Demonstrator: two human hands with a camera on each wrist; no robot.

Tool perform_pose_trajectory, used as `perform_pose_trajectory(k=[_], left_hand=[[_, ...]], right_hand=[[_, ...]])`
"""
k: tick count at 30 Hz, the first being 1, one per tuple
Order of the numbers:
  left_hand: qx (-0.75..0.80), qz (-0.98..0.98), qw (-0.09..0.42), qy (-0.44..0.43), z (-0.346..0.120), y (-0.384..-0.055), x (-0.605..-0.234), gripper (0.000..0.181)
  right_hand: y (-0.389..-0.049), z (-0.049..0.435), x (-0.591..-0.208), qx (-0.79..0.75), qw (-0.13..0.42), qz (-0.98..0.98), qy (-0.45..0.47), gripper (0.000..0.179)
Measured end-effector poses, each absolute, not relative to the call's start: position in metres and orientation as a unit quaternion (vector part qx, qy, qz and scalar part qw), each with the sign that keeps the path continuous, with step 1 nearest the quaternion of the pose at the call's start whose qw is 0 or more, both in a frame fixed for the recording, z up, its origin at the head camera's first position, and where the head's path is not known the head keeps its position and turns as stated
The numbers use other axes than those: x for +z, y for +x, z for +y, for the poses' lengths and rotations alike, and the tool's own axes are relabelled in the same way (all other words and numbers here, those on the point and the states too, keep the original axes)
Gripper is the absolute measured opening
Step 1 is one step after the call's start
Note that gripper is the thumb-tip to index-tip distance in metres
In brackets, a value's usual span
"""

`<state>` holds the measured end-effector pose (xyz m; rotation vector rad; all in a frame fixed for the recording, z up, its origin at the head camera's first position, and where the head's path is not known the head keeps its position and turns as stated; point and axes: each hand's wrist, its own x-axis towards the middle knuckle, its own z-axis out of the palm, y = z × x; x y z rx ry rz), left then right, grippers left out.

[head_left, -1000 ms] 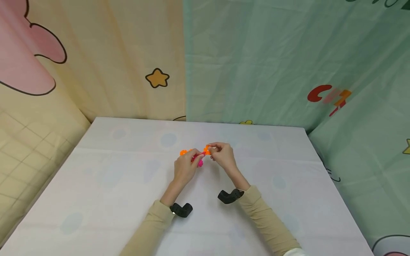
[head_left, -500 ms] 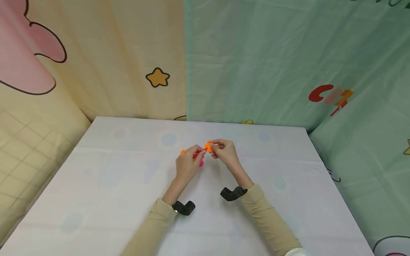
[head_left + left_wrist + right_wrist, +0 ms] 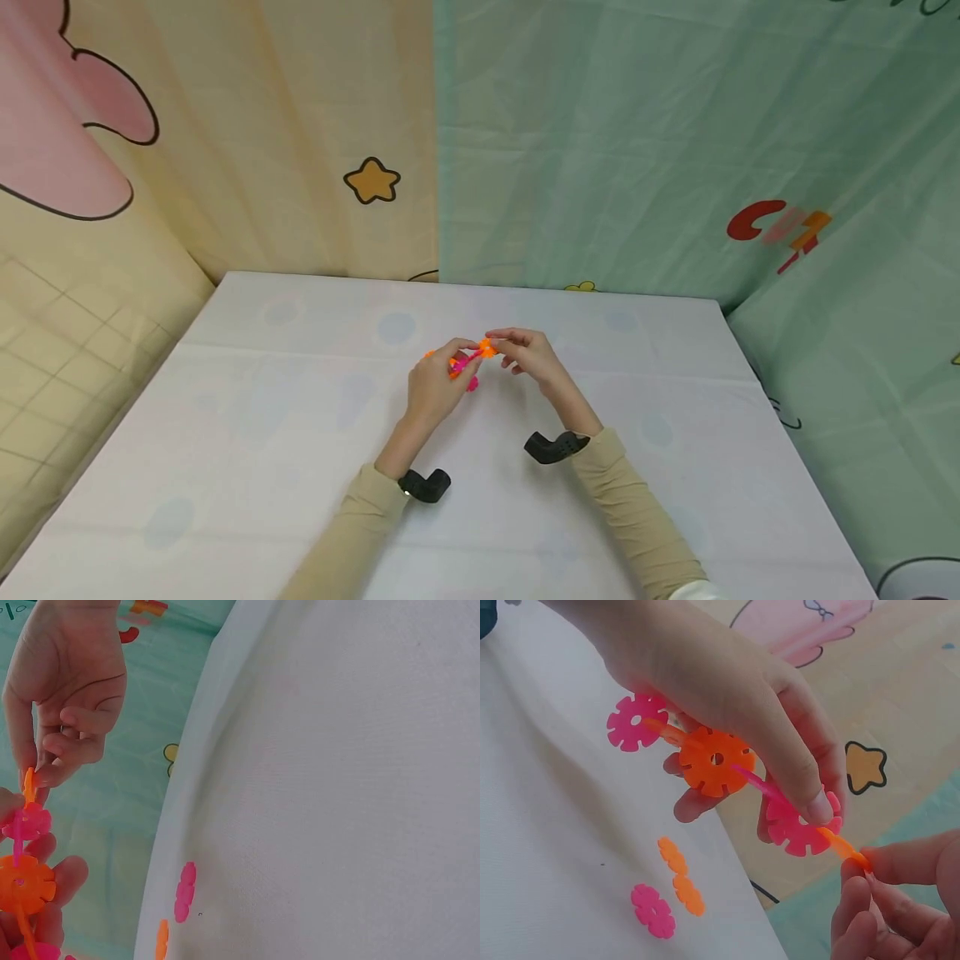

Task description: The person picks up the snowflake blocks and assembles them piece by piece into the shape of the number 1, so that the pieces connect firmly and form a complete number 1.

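Observation:
A chain of slotted snowflake discs, pink and orange by turns, stretches between both hands above the table. My left hand (image 3: 433,387) grips the chain, its thumb pressed on a pink disc (image 3: 799,832). Further along, an orange disc (image 3: 712,769) lies across the left fingers, and another pink disc (image 3: 634,721) ends the chain on that side. At the opposite end, my right hand (image 3: 531,358) pinches an orange disc (image 3: 841,846) slotted into the pink one. The right fingertips cover part of that orange disc.
On the white table (image 3: 300,433), loose discs lie below the hands: a pink disc (image 3: 652,910) beside two orange ones (image 3: 673,855). Patterned curtains (image 3: 600,150) stand behind the table's far edge. Each wrist wears a black camera (image 3: 425,486).
Both hands rose slightly and shifted right, then the left moved back a little. The right wrist has swung a bit further right. The chain stays held between them.

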<state>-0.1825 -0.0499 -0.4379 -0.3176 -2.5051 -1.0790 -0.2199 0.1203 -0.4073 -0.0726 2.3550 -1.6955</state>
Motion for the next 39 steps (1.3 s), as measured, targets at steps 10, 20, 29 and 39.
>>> perform_pose_trajectory(k=[10,20,29,39], left_hand=[[-0.375,-0.899,0.197,-0.108,-0.054,-0.183,-0.440,0.027],[-0.391,-0.892,0.207,-0.088,-0.064,-0.184,-0.445,0.026],[-0.423,-0.881,0.200,-0.067,-0.076,-0.189,-0.443,0.022],[-0.450,-0.880,0.138,-0.052,-0.087,-0.187,-0.442,0.023]], right_hand=[[-0.219,0.116,-0.410,-0.585,0.123,0.801,-0.030,0.030],[-0.221,0.116,-0.420,-0.573,0.131,0.806,-0.070,0.030],[-0.224,0.112,-0.437,-0.532,0.106,0.838,-0.065,0.027],[-0.224,0.106,-0.450,-0.491,0.113,0.860,-0.088,0.030]])
